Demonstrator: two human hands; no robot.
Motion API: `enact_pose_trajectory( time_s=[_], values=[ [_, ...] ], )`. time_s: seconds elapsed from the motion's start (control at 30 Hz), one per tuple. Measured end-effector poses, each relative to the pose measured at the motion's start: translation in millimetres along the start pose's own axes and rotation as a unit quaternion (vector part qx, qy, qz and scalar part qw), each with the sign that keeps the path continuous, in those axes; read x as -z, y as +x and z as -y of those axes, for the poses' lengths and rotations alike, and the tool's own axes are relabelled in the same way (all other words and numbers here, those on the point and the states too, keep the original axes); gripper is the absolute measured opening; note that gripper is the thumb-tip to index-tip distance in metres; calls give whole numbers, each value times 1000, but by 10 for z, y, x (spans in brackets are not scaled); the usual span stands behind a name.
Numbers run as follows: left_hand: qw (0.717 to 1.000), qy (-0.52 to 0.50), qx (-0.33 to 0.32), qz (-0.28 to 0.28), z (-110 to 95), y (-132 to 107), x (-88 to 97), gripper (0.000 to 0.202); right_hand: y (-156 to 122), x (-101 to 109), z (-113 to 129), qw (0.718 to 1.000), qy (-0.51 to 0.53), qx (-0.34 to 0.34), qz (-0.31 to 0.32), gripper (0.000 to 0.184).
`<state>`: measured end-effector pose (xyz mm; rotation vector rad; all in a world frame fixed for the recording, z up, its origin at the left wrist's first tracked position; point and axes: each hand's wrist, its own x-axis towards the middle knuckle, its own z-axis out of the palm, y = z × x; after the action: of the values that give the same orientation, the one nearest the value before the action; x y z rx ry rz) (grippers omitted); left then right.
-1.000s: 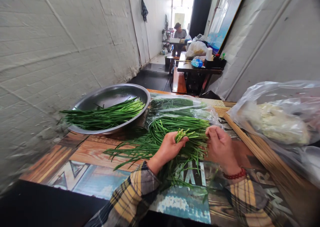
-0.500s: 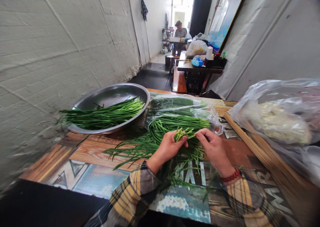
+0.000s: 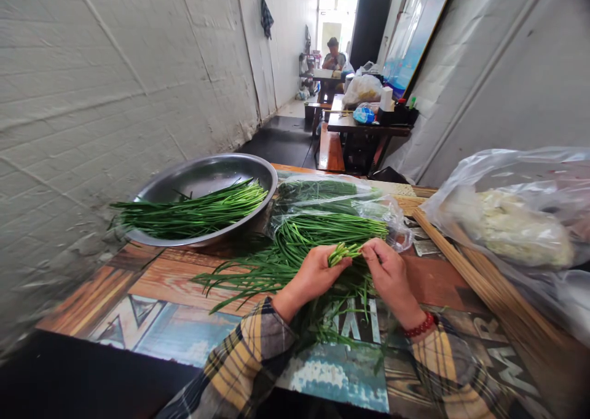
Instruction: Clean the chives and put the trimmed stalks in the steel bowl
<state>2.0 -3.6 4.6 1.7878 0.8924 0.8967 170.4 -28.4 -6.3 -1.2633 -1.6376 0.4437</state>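
Note:
My left hand (image 3: 316,274) is wrapped round a small bunch of garlic chives (image 3: 343,254), its pale stem ends pointing right. At those ends, my right hand (image 3: 389,273) pinches with thumb and forefinger; its fingertips partly hide what they grip. Under and behind my hands lies a larger pile of chives (image 3: 332,227), the green leaves trailing left over the patterned table (image 3: 184,284). Loose leaf scraps (image 3: 329,332) lie between my forearms. To the left stands a wide metal bowl (image 3: 203,168) with more chives (image 3: 207,209) laid across it, their leaf tips over the rim.
Behind the pile is a clear plastic bag (image 3: 318,191) of chives. On the right sit a bundle of wooden sticks (image 3: 465,265) and a plastic bag (image 3: 525,222) with pale contents. Farther back, a person (image 3: 334,55) sits beyond another table (image 3: 364,124). A white wall runs along the left.
My left hand has shifted slightly right, and the stem ends now sit closer against my right fingers, which have curled in. The person in the back has raised their hands.

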Motion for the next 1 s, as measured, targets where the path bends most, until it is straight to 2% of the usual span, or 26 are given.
enact_pose_trajectory(
  time_s=[0.2, 0.3, 0.4, 0.5, 0.6, 0.67, 0.77, 0.9, 1.0],
  values=[
    [1000, 4, 28, -1, 23, 1, 4, 31, 26, 83, -137, 995, 31, -69, -67, 37],
    [1000, -1, 31, 4, 13, -7, 9, 29, 33, 129, -104, 995, 55, -31, -77, 35],
    [1000, 22, 18, 6, 16, -15, 12, 31, 1, 110, -4, 994, 96, 45, -36, 33],
    [997, 70, -17, 18, 32, -16, 15, 30, -53, 66, 70, 987, 100, 104, 68, 57],
    [996, 68, -42, 32, 46, -12, 16, 27, -88, 52, 103, 973, 65, 145, 164, 68],
    [997, 53, -41, 35, 52, -9, 12, 27, -93, 62, 122, 973, 41, 155, 166, 69],
    [997, 64, -36, 32, 59, -8, 2, 26, -90, 74, 153, 976, -13, 179, 125, 72],
    [996, 76, -40, 33, 65, -12, -12, 13, -94, 57, 177, 953, -80, 241, 163, 72],
    [994, 92, -45, 39, 66, -16, -17, 15, -101, 71, 184, 958, -88, 232, 146, 72]
  ],
)
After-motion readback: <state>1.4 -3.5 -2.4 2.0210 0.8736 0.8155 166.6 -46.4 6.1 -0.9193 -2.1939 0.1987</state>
